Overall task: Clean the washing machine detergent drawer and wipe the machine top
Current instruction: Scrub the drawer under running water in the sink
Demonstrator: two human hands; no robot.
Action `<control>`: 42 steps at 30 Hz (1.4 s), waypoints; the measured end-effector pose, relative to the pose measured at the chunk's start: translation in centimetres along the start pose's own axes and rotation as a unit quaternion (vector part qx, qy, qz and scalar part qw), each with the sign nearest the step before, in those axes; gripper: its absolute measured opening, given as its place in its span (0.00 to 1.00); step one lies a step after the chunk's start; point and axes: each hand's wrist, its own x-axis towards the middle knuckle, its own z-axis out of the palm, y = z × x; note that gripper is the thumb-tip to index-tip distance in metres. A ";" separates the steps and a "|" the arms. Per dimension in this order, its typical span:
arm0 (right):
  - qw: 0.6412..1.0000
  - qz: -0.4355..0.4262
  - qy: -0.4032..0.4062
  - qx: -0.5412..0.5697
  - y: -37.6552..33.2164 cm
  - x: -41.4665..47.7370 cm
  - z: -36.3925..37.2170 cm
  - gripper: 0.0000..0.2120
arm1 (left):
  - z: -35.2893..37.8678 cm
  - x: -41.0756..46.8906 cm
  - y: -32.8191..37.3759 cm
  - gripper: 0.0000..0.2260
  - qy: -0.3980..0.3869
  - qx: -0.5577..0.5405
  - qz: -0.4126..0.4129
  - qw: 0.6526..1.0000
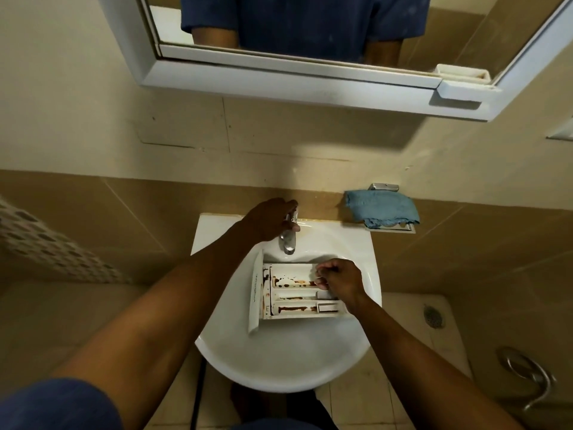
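Note:
The white detergent drawer (291, 293) lies in the white sink (279, 355), its front panel to the left. Brown residue streaks its three compartments. My right hand (339, 282) grips the drawer's right end, fingers curled over its far rim. My left hand (271, 218) is closed over the handle of the chrome tap (288, 242) at the back of the basin. The spout sits just above the drawer's far edge. I see no water running.
A blue cloth (381, 209) lies on a soap holder on the wall right of the sink. A white-framed mirror (310, 69) hangs above. Right of the sink are a floor drain (433, 316) and a chrome fitting (527, 377); at the left, a perforated basket (46, 243).

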 end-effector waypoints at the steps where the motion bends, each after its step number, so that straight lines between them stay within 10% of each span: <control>1: 1.000 0.001 0.003 -0.003 0.1 0.1 0.0 0.04 | 0.1 0.0 0.0 0.28 0.004 -0.008 -0.003 1.000; 42: 0.999 0.029 0.006 0.043 -0.1 0.6 0.1 0.07 | 0.5 -0.8 1.0 0.25 0.075 -0.034 -0.018 0.996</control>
